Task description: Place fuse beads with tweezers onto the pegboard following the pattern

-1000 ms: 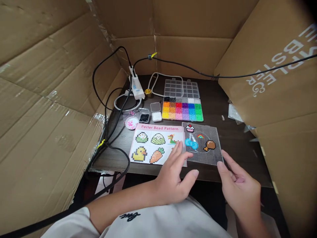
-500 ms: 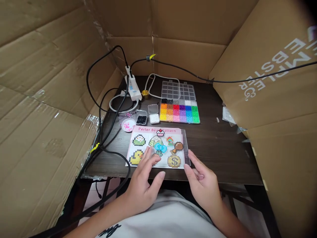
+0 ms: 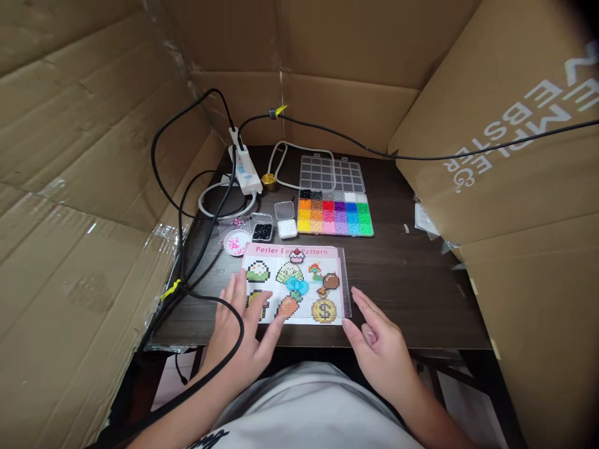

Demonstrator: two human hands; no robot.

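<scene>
A Perler bead pattern sheet (image 3: pixel 305 314) lies near the table's front edge, with a clear pegboard (image 3: pixel 347 287) showing along its right side. On the sheet are a blue bow (image 3: pixel 297 285), a small cupcake (image 3: pixel 296 256) and a brown drumstick (image 3: pixel 331 281) made of beads. My left hand (image 3: pixel 246 330) is spread over the sheet's lower left corner, hiding part of the yellow duck picture. Beside the lower right corner my right hand (image 3: pixel 379 337) rests with fingers apart, holding nothing. Whether its fingertips touch the sheet's edge I cannot tell.
Behind the sheet stand an open bead box (image 3: pixel 335 215) with many colours, small boxes of white beads (image 3: pixel 287 228) and black beads (image 3: pixel 262 231), and a round dish (image 3: pixel 237 242) of pink beads. A power strip (image 3: pixel 247 171) and black cable (image 3: pixel 241 330) run along the left. Cardboard walls surround the table.
My left hand has moved left across the sheet, uncovering the carrot picture and covering the duck. My right hand stays beside the sheet's right edge. The view has shifted slightly.
</scene>
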